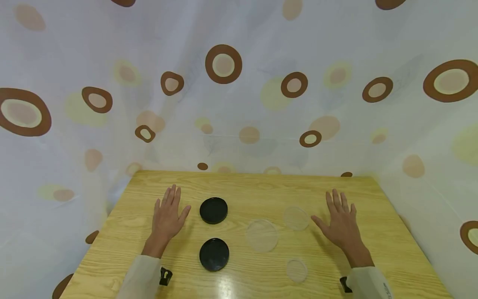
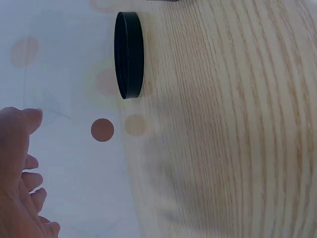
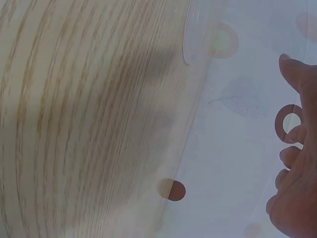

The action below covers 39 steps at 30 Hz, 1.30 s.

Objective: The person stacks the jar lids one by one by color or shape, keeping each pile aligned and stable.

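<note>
My left hand (image 1: 167, 220), palm down with fingers straight, is over the left part of the wooden table and holds nothing. Just right of it lies a round black shallow dish or lid (image 1: 213, 210); a second black one (image 1: 214, 254) lies nearer to me. My right hand (image 1: 340, 224) is also spread flat and holds nothing. Left of its thumb is a clear round disc (image 1: 296, 218). A larger clear disc (image 1: 262, 235) lies near the middle, and a smaller clear disc (image 1: 296, 270) lies closer to me. The left wrist view shows one black piece (image 2: 130, 55) edge-on.
The wooden table (image 1: 254, 191) meets a pale curtain or sheet (image 1: 254, 104) printed with brown and yellow circles along its back and sides. Dark wrist mounts (image 1: 165, 276) show by both cuffs. Light glares on the table's front middle.
</note>
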Available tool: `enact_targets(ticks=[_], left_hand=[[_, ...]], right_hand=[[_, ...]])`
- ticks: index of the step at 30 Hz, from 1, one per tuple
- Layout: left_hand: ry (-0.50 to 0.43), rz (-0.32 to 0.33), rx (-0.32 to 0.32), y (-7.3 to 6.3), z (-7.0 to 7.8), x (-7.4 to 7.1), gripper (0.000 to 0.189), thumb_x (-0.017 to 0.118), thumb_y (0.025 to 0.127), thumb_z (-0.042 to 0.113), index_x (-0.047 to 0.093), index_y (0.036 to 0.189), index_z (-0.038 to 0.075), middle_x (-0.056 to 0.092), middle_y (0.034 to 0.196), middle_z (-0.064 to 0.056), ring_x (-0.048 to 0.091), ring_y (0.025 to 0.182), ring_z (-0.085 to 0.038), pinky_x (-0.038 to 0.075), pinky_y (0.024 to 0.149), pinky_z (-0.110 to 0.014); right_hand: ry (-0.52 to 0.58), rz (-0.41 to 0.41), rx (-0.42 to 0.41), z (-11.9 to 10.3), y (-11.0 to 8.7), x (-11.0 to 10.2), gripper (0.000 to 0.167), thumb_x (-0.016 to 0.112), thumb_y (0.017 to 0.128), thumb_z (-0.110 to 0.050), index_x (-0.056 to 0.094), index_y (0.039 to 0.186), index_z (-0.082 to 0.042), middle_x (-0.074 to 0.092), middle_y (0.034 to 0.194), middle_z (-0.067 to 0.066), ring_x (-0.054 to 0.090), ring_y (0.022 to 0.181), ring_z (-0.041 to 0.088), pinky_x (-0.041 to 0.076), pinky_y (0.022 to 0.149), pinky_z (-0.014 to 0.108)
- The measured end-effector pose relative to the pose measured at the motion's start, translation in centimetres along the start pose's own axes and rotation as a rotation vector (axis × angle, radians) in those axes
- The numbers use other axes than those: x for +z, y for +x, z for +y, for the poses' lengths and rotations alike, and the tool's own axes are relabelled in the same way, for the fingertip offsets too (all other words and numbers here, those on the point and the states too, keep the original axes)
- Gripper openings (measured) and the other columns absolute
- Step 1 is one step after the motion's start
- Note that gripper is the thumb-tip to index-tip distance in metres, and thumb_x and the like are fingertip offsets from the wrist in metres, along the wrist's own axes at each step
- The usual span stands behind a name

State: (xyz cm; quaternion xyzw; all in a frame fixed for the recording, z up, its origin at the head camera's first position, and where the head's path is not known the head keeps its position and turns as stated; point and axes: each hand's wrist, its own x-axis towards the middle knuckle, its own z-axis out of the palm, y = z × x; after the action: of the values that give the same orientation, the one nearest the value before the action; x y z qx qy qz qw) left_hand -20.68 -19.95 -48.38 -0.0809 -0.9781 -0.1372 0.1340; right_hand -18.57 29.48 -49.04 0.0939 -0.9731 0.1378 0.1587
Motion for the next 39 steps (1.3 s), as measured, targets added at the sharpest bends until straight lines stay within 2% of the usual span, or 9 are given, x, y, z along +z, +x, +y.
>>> enact_targets(ticks=[6,10,16,20,24,30,36,39], left_hand=[[-0.015,0.025,-0.011,0.2,-0.1,-0.1,0.069,0.051,0.096,0.037,0.026,0.148,-0.002,0.025,0.155,-0.021,0.024,0.143,-0.036,0.022,0.112,-0.064],[-0.053,0.018,-0.019,0.1,0.2,-0.1,0.073,0.053,0.096,0.037,0.023,0.148,-0.003,0.024,0.155,-0.021,0.024,0.143,-0.037,0.022,0.112,-0.063],[-0.110,0.035,0.000,0.1,0.8,0.1,0.080,0.061,0.091,0.038,0.022,0.149,-0.002,0.026,0.154,-0.020,0.027,0.142,-0.037,0.024,0.112,-0.062],[-0.160,0.042,0.017,0.1,1.2,0.4,0.089,0.069,0.084,0.041,0.025,0.148,-0.003,0.032,0.151,-0.021,0.035,0.137,-0.039,0.032,0.107,-0.062],[-0.215,0.007,0.019,0.0,1.7,0.5,0.093,0.073,0.079,0.044,0.028,0.147,-0.001,0.036,0.149,-0.021,0.039,0.134,-0.040,0.037,0.102,-0.062],[-0.296,-0.053,0.010,0.1,2.9,0.5,0.091,0.073,0.079,0.045,0.030,0.148,0.004,0.036,0.150,-0.018,0.037,0.136,-0.038,0.034,0.107,-0.061],[-0.388,-0.151,-0.054,-0.2,4.0,0.9,0.091,0.075,0.078,0.043,0.030,0.149,0.008,0.034,0.152,-0.015,0.034,0.138,-0.038,0.033,0.109,-0.059],[-0.412,-0.173,-0.070,-0.5,4.7,1.4,0.091,0.077,0.076,0.042,0.032,0.148,0.009,0.036,0.151,-0.014,0.035,0.138,-0.037,0.033,0.108,-0.059]], right_hand=[[0.005,0.008,-0.014,0.0,0.2,-0.2,0.090,0.058,0.089,-0.049,0.013,0.152,-0.003,0.016,0.156,0.026,0.008,0.145,0.044,0.015,0.104,0.073],[0.032,-0.005,-0.014,-0.3,0.3,-0.4,0.090,0.059,0.090,-0.047,0.012,0.152,-0.002,0.019,0.154,0.028,0.010,0.144,0.045,0.017,0.104,0.073],[0.139,-0.070,0.006,-1.1,0.5,-1.0,0.091,0.062,0.089,-0.045,0.014,0.151,0.001,0.022,0.153,0.029,0.017,0.141,0.047,0.019,0.109,0.067],[0.181,-0.135,0.048,-1.9,0.6,-1.3,0.091,0.061,0.089,-0.047,0.015,0.151,0.001,0.021,0.153,0.028,0.021,0.140,0.046,0.023,0.108,0.065],[0.192,-0.185,0.077,-2.5,0.6,-1.3,0.091,0.060,0.088,-0.050,0.018,0.150,0.000,0.023,0.153,0.028,0.026,0.138,0.048,0.030,0.104,0.066],[0.219,-0.196,0.079,-3.4,0.6,-1.5,0.088,0.064,0.087,-0.048,0.024,0.148,0.002,0.028,0.150,0.030,0.032,0.134,0.048,0.034,0.103,0.064],[0.266,-0.245,0.096,-3.8,0.2,-1.0,0.086,0.065,0.087,-0.045,0.024,0.149,0.001,0.029,0.150,0.029,0.034,0.133,0.049,0.037,0.103,0.062],[0.282,-0.267,0.093,-4.1,-0.1,-0.5,0.085,0.066,0.086,-0.041,0.026,0.148,0.000,0.031,0.149,0.029,0.036,0.132,0.048,0.038,0.102,0.061]])
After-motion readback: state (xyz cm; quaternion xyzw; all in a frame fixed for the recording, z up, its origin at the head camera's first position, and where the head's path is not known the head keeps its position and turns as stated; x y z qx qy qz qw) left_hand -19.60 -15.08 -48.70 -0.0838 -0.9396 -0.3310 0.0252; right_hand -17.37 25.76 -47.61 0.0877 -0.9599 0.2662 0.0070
